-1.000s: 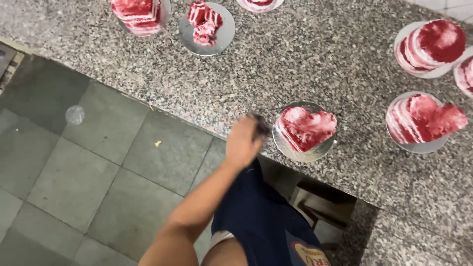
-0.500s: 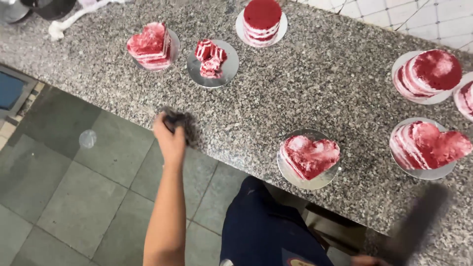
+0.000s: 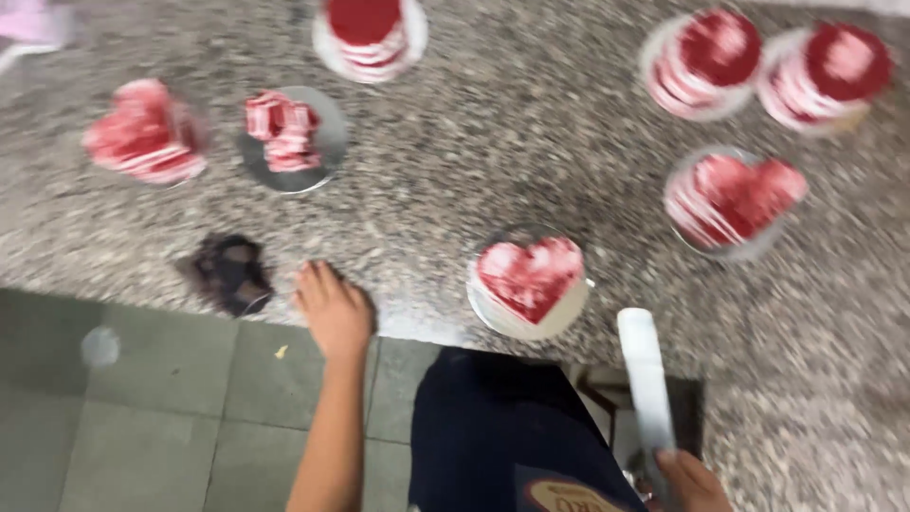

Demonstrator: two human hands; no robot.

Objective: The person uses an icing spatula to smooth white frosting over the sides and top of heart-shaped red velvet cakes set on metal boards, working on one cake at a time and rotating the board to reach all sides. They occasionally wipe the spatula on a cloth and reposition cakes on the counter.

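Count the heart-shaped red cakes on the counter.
3: one nearest the person, one at right, one at far left. The picture is blurred; the other cakes look round or cut.

Speckled granite counter (image 3: 531, 161) carries plated red cakes (image 3: 529, 277), dark crumpled cloth (image 3: 227, 272), left hand (image 3: 334, 308) resting.

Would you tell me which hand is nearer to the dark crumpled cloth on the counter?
Left. The left hand rests just right of the dark cloth; the right hand, holding a white blade, is far off, lower right.
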